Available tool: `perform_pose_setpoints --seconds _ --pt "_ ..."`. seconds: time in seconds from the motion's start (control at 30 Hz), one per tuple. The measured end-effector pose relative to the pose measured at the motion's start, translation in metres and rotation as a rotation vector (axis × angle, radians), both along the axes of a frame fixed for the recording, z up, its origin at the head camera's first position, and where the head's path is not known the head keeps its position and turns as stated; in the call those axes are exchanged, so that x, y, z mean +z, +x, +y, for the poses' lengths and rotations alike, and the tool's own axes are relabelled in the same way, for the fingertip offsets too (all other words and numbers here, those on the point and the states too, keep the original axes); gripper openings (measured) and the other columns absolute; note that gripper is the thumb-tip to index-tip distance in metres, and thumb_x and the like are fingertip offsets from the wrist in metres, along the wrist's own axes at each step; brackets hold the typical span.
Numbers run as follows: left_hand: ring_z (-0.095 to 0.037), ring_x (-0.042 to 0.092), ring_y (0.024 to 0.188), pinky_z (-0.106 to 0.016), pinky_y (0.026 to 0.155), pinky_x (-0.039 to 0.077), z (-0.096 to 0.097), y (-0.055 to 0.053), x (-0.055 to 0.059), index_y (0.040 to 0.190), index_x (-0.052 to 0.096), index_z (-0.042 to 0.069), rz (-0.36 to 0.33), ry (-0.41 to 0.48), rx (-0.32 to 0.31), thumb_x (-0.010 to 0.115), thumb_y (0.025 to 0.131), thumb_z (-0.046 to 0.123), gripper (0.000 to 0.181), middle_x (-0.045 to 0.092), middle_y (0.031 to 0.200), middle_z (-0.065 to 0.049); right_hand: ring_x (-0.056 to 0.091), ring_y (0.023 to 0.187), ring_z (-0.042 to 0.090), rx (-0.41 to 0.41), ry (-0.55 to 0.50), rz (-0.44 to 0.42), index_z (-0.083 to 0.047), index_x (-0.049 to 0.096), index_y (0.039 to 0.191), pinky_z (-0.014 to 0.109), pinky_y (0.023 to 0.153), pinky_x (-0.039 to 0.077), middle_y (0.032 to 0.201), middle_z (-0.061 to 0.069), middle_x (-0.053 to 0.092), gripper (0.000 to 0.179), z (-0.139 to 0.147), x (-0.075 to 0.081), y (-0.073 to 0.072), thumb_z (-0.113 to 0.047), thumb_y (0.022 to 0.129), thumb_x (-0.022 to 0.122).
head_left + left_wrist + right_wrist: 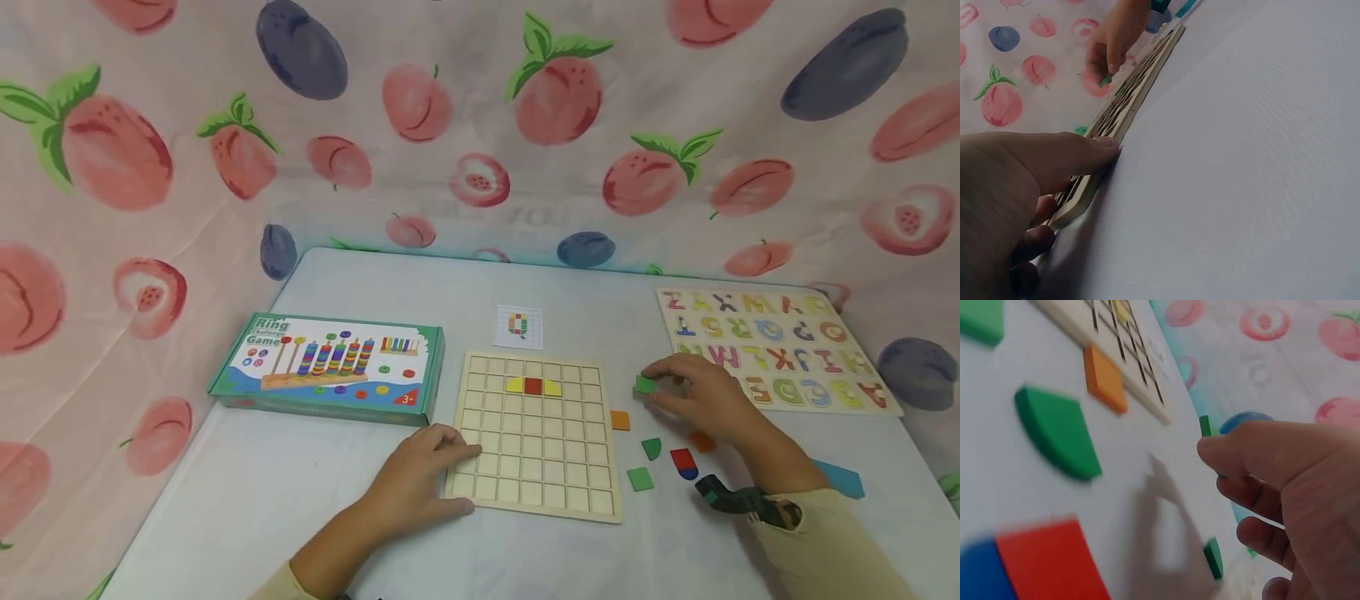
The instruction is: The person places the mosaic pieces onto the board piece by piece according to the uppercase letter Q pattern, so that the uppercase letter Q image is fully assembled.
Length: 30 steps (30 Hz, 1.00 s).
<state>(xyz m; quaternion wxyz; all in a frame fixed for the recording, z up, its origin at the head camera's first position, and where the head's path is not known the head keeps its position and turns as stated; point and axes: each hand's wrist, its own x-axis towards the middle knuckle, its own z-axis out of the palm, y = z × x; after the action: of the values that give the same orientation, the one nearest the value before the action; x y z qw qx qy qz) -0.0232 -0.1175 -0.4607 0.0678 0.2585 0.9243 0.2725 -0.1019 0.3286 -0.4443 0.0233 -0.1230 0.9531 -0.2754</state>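
My right hand [697, 392] pinches a small green tile [645, 385] between thumb and fingertips, above the table to the right of the wooden grid board [510, 467]. That same green tile [1205, 427] shows edge-on in the right wrist view. My left hand [420, 471] holds the board's near left corner, its thumb along the near edge and its fingers at the left side. In an upper row of the board sit a red square tile [533, 386] and two yellow pieces, one on each side of it. The left hand's lower fingers are partly hidden in the left wrist view.
Right of the board lie an orange square [620, 420], a green quarter-round [652, 449], a green square [641, 479] and red-and-blue pieces [684, 463]. A pattern card [517, 327] lies behind the board. A game box [330, 367] is left, an alphabet board [772, 350] right.
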Motion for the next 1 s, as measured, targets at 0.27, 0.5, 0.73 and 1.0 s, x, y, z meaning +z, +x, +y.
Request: perform_pose_setpoints --seconds 0.27,0.5,0.73,1.0 --pt "-0.012 0.051 0.111 -0.040 0.099 0.048 0.001 0.001 -0.003 0.137 0.075 0.021 0.003 0.015 0.014 0.096 0.077 0.031 0.064 0.057 0.122 0.008 0.056 0.105 0.021 0.072 -0.101 0.023 -0.022 0.077 0.118 0.044 0.088 0.048 0.119 -0.004 0.071 0.027 -0.031 -0.005 -0.005 -0.017 0.093 0.084" --pt "-0.011 0.052 0.112 -0.040 0.099 0.048 0.001 0.000 -0.006 0.137 0.075 0.021 0.032 0.017 -0.008 0.095 0.078 0.032 0.064 0.058 0.123 0.009 0.060 0.107 0.022 0.136 -0.196 0.052 -0.019 0.078 0.116 0.048 0.093 0.049 0.117 -0.002 0.071 0.027 -0.062 -0.015 -0.006 -0.012 0.091 0.084" --pt "-0.011 0.052 0.110 -0.038 0.097 0.049 -0.002 0.001 -0.007 0.137 0.075 0.021 0.030 0.004 -0.004 0.095 0.077 0.034 0.064 0.059 0.122 0.010 0.060 0.120 0.025 0.146 -0.175 -0.021 -0.022 0.078 0.118 0.052 0.101 0.048 0.125 -0.001 0.071 0.029 -0.091 -0.021 -0.003 -0.015 0.090 0.085" --pt "-0.010 0.053 0.111 -0.037 0.096 0.049 -0.004 -0.003 -0.010 0.137 0.075 0.021 0.046 0.031 -0.022 0.096 0.077 0.034 0.066 0.058 0.123 0.011 0.060 0.111 0.020 0.190 -0.157 0.035 -0.021 0.078 0.110 0.049 0.099 0.046 0.116 -0.007 0.074 0.027 -0.102 -0.023 -0.003 -0.014 0.086 0.089"
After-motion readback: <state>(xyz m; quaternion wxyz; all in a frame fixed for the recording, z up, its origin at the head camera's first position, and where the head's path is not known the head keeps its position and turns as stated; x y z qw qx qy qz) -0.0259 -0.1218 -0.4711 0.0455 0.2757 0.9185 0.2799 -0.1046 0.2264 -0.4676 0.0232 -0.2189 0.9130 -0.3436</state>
